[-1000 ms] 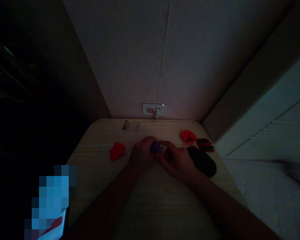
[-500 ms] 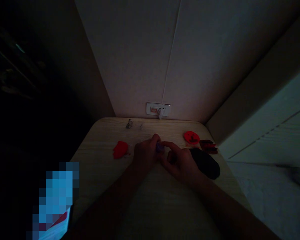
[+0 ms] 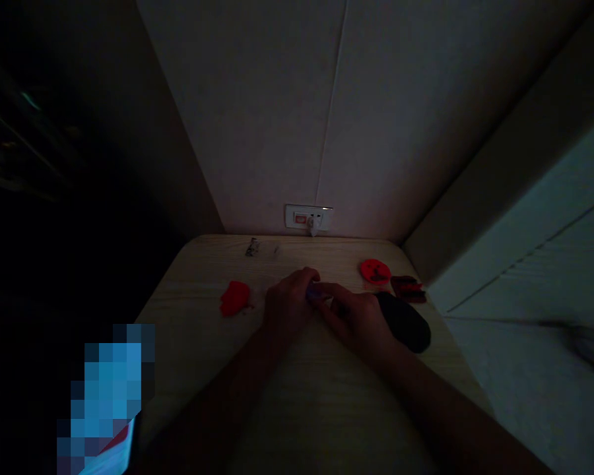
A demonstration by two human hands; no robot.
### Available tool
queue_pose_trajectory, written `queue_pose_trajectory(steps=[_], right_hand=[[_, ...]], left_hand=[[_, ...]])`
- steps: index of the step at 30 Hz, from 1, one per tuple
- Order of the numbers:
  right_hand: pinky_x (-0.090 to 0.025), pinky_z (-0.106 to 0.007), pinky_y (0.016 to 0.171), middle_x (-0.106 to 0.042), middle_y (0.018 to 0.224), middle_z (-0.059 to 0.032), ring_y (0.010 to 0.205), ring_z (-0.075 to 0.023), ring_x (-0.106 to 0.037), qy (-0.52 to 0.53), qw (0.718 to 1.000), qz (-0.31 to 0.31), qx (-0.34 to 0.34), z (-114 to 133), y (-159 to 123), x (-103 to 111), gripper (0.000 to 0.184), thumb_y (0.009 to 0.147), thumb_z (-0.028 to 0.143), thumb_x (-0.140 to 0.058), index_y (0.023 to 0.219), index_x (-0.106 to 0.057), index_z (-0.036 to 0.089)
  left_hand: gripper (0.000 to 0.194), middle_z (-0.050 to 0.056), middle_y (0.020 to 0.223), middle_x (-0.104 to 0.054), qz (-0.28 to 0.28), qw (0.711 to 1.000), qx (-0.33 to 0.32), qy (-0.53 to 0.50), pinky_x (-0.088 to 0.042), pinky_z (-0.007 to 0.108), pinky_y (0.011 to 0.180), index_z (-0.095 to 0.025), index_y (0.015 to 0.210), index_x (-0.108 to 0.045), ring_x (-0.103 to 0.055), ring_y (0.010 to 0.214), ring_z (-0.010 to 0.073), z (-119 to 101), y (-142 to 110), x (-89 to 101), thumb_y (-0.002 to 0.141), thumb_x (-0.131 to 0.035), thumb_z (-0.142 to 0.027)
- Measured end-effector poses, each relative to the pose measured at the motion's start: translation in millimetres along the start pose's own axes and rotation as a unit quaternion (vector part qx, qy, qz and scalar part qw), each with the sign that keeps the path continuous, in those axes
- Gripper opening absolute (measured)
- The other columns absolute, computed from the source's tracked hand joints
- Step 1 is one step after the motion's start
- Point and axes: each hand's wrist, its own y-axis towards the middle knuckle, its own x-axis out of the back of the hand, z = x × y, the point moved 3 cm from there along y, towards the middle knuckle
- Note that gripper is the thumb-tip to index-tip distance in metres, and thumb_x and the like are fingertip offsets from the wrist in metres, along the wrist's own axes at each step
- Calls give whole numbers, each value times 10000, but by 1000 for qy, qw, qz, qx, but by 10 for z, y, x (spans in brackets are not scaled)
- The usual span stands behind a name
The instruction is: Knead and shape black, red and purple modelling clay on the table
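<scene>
A small purple piece (image 3: 313, 292), its kind unclear in the dim light, sits between my two hands over the middle of the table. My left hand (image 3: 290, 300) is closed around its left side and hides part of it. From the right, the thumb and forefinger of my right hand (image 3: 354, 316) pinch its other side. Left of my hands lies a flat red piece (image 3: 234, 299) with a notched edge. Past my right hand are a dark oval slab (image 3: 406, 323), a red disc with dark marks like a face (image 3: 375, 271) and a dark red piece with black strips (image 3: 408, 289).
The light wooden table (image 3: 297, 409) meets a wall with a switch and socket plate (image 3: 309, 218), a plug in it. A dark printed mark (image 3: 252, 248) lies at the table's back. At lower left glows a screen (image 3: 111, 455), partly pixelated. A pale cabinet (image 3: 534, 251) stands right.
The view has shifted slightly. My fingers have shifted on the purple piece: its open, cup-like side showed a second ago, and now less of it is visible between my hands.
</scene>
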Motion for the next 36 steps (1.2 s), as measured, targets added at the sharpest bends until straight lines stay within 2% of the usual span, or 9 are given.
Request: queue_pose_trajectory(steps=[3, 6, 11, 16, 21, 23, 28, 33, 36], right_hand=[[-433, -203, 532, -690, 631, 23, 475, -101, -592, -21, 1000, 11, 13, -9, -14, -14, 247, 962, 249, -567, 1168, -687, 184], [-434, -214, 552, -705, 655, 17, 506, -114, -621, -60, 998, 25, 19, -23, -18, -17, 283, 956, 258, -571, 1211, -679, 200], [-433, -239, 586, -718, 675, 2, 571, -146, -660, -102, 994, 36, 13, -46, 2, 26, 328, 951, 310, -576, 1246, -669, 201], [-419, -247, 588, -733, 758, -26, 623, -158, -663, -84, 990, 86, 67, -32, -8, 52, 346, 944, 340, -586, 1243, -662, 185], [-446, -260, 639, -759, 945, -65, 735, -182, -700, -45, 982, 143, 116, 25, -25, 82, 422, 907, 361, -633, 1301, -635, 208], [-454, -268, 654, -764, 971, -70, 770, -198, -713, -49, 980, 159, 111, 44, -26, 78, 466, 892, 362, -647, 1332, -612, 212], [-439, -285, 616, -777, 884, -53, 681, -211, -701, -92, 977, 175, 76, 53, -32, 50, 561, 895, 384, -627, 1420, -525, 213], [-489, -305, 766, -754, 1152, -78, 922, -240, -727, -38, 969, 222, 102, 71, -29, 59, 635, 860, 412, -676, 1441, -490, 235], [-475, -306, 740, -755, 1131, -71, 895, -240, -729, -67, 968, 222, 93, 83, -16, 58, 592, 885, 423, -650, 1433, -492, 264]], left_hand=[[276, 20, 965, -722, -14, 995, -21, -93, -519, 277, 787, -202, 1001, -653, -679, 879, 170, 78, 16, -13, 764, -625, -63], [359, 31, 1021, -728, 9, 992, -20, -124, -527, 303, 847, -195, 1037, -680, -676, 940, 183, 140, 34, -22, 732, -604, -21], [326, 53, 992, -676, 52, 995, -66, -47, -504, 313, 834, -173, 1006, -656, -636, 920, 193, 80, 47, 28, 747, -539, -12], [227, 62, 986, -650, 105, 992, -70, 8, -476, 303, 750, -175, 965, -648, -627, 862, 199, 35, 22, 81, 758, -588, -102], [85, 0, 715, -662, 143, 989, -39, -22, -395, 270, 619, -188, 778, -648, -604, 660, 162, 62, 15, 121, 755, -678, -264], [111, -17, 645, -637, 149, 988, -32, -22, -356, 262, 583, -191, 728, -638, -575, 598, 146, 63, 19, 133, 737, -694, -286], [82, -17, 650, -641, 133, 991, -19, 6, -348, 261, 610, -193, 732, -633, -577, 614, 143, 66, 14, 143, 733, -682, -259], [88, -12, 670, -649, 151, 988, -40, -8, -345, 267, 619, -190, 710, -620, -579, 630, 149, 89, 1, 138, 717, -675, -258], [99, -17, 646, -629, 156, 987, -33, -14, -336, 265, 604, -191, 685, -604, -563, 613, 145, 81, 10, 148, 707, -670, -261]])
